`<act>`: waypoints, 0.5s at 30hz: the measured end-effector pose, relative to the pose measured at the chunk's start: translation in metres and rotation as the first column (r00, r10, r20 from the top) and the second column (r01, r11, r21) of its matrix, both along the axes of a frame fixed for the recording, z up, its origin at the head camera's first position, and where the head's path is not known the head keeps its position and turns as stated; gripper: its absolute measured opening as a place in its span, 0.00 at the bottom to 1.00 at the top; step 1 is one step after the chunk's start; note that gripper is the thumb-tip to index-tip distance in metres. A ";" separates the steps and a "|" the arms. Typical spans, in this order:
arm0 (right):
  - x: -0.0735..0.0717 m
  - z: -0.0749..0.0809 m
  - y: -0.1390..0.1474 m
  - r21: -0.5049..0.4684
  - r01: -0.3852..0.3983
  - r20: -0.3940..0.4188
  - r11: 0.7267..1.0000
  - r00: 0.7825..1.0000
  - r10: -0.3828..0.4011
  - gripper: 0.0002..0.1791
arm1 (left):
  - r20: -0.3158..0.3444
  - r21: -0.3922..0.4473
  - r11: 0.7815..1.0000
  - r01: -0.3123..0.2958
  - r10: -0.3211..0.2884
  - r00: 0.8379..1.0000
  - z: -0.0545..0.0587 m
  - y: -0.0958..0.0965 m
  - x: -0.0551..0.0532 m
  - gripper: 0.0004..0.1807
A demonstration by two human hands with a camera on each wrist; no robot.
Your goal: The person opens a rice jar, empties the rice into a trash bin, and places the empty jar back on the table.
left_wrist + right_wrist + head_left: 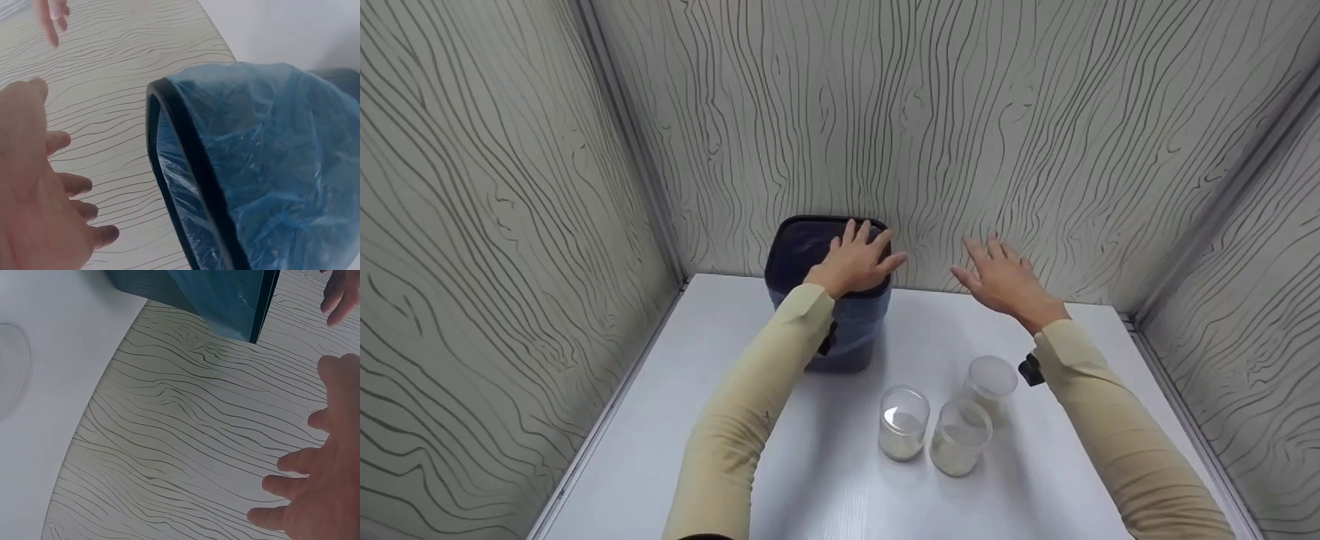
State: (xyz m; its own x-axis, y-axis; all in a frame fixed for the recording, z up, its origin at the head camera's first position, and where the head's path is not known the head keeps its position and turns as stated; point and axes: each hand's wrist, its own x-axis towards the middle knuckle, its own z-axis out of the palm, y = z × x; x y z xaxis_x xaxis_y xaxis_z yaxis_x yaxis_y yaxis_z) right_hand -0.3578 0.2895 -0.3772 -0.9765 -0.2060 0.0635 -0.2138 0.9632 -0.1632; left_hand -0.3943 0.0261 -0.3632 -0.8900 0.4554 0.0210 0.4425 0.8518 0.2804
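A dark trash bin point(851, 341) lined with a thin blue plastic bag point(270, 163) stands at the back of the white table. My left hand point(856, 262) is spread above the bin's mouth, and the left wrist view shows it apart from the dark rim point(188, 146). To the right of the bin, my right hand point(1001, 281) hovers in the air with its fingers extended, touching nothing. Closer to me, three clear cups stand together: a left one point(901, 442), a front one point(956, 454) and a rear one point(991, 382). Neither hand holds anything.
The white table point(720, 330) meets a wood-grain patterned back wall point(840, 112). Similar side walls rise at the left point(472, 225) and right point(1260, 322). Below the right forearm, the rear cup stands close to the sleeve point(1110, 405).
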 end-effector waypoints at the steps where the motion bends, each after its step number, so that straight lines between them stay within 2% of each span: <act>1: 0.001 -0.001 0.000 -0.015 -0.001 0.003 1.000 1.000 0.001 0.43 | -0.004 0.012 1.000 0.001 -0.001 1.000 -0.001 0.000 0.001 0.37; 4: 0.004 -0.007 0.000 -0.069 -0.011 0.014 0.998 1.000 0.012 0.44 | -0.044 0.038 0.999 0.018 -0.017 0.999 -0.005 0.000 0.003 0.36; 8: 0.011 -0.016 -0.002 -0.118 -0.029 0.028 0.993 0.999 0.033 0.43 | -0.131 0.085 0.993 0.085 -0.073 0.989 -0.009 0.002 0.008 0.33; 12: 0.016 -0.026 -0.006 -0.129 -0.063 0.001 0.990 0.998 0.064 0.41 | -0.222 0.160 0.975 0.153 -0.116 0.968 -0.016 0.004 0.013 0.27; 15: 0.019 -0.034 -0.010 -0.131 -0.090 -0.017 0.987 0.996 0.089 0.39 | -0.292 0.220 0.956 0.194 -0.126 0.948 -0.024 0.005 0.018 0.22</act>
State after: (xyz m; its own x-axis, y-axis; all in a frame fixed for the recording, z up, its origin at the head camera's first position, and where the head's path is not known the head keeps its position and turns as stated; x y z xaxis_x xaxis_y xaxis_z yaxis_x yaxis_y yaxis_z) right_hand -0.3385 0.2799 -0.4113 -0.9536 -0.2816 0.1065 -0.3006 0.9103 -0.2846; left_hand -0.3765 0.0313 -0.3869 -0.7501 0.5416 0.3796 0.6556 0.6844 0.3192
